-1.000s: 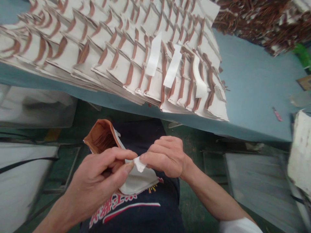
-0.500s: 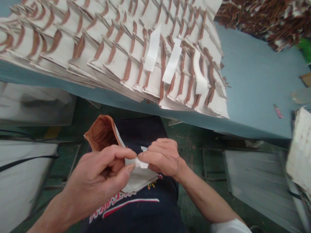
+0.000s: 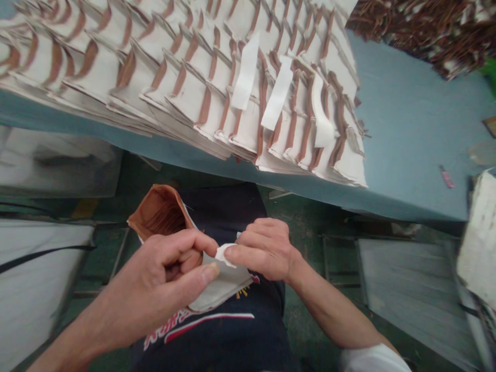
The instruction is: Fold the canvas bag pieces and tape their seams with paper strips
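**Both hands on one brown-and-white piece, below the bench's near edge**

Left hand: fingers curled, thumb pressed onto the brown-and-white piece, held over the lap against the dark shirt. The piece's brown side faces up, the white side is under the thumb.

Right hand: thumb and forefinger pinch a small white tab at the piece's edge, just beside the left thumb tip.

Bench: blue top. The left and middle are covered with overlapped rows of white pieces, which run out past the near edge. Two loose white strips lie on the rows. There's a brown scrap pile at the far right corner and a small pink item near the right edge.
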Demonstrator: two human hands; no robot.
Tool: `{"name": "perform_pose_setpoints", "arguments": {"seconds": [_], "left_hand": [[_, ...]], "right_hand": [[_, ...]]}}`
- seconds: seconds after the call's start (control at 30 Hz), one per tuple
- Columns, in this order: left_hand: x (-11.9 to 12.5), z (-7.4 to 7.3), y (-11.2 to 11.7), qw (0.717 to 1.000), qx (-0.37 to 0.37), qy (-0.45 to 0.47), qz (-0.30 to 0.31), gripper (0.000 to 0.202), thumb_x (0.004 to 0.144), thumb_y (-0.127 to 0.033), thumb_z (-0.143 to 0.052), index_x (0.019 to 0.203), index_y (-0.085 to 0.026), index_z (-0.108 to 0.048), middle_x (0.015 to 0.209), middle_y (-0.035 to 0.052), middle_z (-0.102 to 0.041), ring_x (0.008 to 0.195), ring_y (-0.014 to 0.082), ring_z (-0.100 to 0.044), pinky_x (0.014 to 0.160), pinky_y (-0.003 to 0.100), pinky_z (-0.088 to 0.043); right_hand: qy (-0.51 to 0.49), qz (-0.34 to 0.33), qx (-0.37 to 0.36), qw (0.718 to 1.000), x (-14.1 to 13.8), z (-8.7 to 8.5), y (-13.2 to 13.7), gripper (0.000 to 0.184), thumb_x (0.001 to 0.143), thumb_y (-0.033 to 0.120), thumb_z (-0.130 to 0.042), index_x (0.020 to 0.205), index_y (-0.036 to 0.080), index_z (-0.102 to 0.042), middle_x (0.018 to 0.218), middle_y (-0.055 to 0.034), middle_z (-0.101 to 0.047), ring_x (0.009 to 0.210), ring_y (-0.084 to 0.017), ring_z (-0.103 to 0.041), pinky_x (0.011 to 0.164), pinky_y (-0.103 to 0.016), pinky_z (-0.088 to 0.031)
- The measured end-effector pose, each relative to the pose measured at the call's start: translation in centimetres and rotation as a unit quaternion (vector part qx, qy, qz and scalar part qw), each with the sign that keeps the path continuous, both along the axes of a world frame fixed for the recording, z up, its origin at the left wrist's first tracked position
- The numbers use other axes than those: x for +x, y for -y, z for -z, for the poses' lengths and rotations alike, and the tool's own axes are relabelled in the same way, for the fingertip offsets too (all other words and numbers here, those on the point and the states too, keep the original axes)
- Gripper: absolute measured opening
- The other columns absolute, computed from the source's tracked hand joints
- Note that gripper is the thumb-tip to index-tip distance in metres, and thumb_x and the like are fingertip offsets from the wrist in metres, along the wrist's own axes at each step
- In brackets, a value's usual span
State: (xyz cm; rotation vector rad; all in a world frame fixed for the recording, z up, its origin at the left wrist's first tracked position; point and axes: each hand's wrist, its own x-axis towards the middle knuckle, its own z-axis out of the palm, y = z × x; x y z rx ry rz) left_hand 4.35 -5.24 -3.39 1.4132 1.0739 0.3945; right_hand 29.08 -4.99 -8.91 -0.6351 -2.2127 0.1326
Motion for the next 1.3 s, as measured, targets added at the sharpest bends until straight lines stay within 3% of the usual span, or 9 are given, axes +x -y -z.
{"name": "perform_pose_setpoints", "arguments": {"seconds": [0.27,0.53,0.67,0.87,1.13,1.3], "left_hand": [[-0.7,0.7,-0.6,0.995,-0.079,0.008,0.059,0.038,0.102,-0.056,-0.07,0.088,-0.022,-0.079,0.06,-0.0089,-0.037,0.052,0.0098,-0.034,0.045,0.017,-0.028],[-0.1,1.3,-0.7,0.988,-0.139,0.001,0.067,0.046,0.1,-0.063,-0.07,0.083,-0.02,-0.074,0.057,-0.0088,-0.039,0.051,0.0098,-0.035,0.045,0.018,-0.027],[0.1,1.0,-0.9,0.986,-0.147,-0.004,0.077,0.04,0.095,-0.056,-0.07,0.078,-0.02,-0.072,0.056,-0.0081,-0.041,0.049,0.0095,-0.035,0.044,0.019,-0.026],[0.6,0.4,-1.4,0.985,-0.15,-0.007,0.084,0.022,0.084,-0.038,-0.069,0.07,-0.021,-0.069,0.053,-0.0078,-0.042,0.048,0.0091,-0.035,0.042,0.02,-0.024],[0.2,1.2,-1.1,0.983,-0.158,-0.006,0.096,0.019,0.08,-0.037,-0.062,0.07,-0.022,-0.068,0.053,-0.0067,-0.049,0.046,0.0093,-0.041,0.043,0.02,-0.028],[0.3,0.2,-1.4,0.977,-0.178,-0.005,0.117,0.021,0.079,-0.04,-0.061,0.071,-0.021,-0.068,0.055,-0.0055,-0.054,0.048,0.0106,-0.047,0.044,0.02,-0.033]], "right_hand": [[0.015,-0.026,0.056,0.998,0.4,-1.0,-0.9,0.027,0.119,0.015,-0.048,0.106,0.019,-0.07,0.066,0.0049,-0.062,0.056,-0.013,-0.046,0.056,-0.031,-0.027],[0.033,-0.037,0.081,0.995,0.7,-1.2,-1.0,0.022,0.11,0.01,-0.057,0.097,0.021,-0.07,0.065,0.0068,-0.06,0.057,-0.011,-0.043,0.056,-0.03,-0.027],[0.028,-0.047,0.084,0.995,0.7,-1.3,-1.0,0.02,0.101,0.004,-0.063,0.094,0.022,-0.069,0.063,0.0077,-0.054,0.057,-0.012,-0.04,0.055,-0.031,-0.024],[0.023,-0.048,0.09,0.995,0.4,-1.1,-0.9,0.013,0.102,0.01,-0.065,0.097,0.022,-0.069,0.062,0.0088,-0.05,0.056,-0.012,-0.037,0.055,-0.031,-0.023],[0.029,-0.044,0.092,0.994,0.0,-0.9,-0.5,0.015,0.096,0.009,-0.068,0.093,0.023,-0.066,0.062,0.0095,-0.044,0.056,-0.012,-0.033,0.056,-0.032,-0.02],[0.027,-0.044,0.09,0.995,0.1,-0.8,-0.2,0.016,0.096,0.01,-0.072,0.089,0.023,-0.065,0.063,0.009,-0.045,0.058,-0.013,-0.031,0.057,-0.032,-0.019]]}}
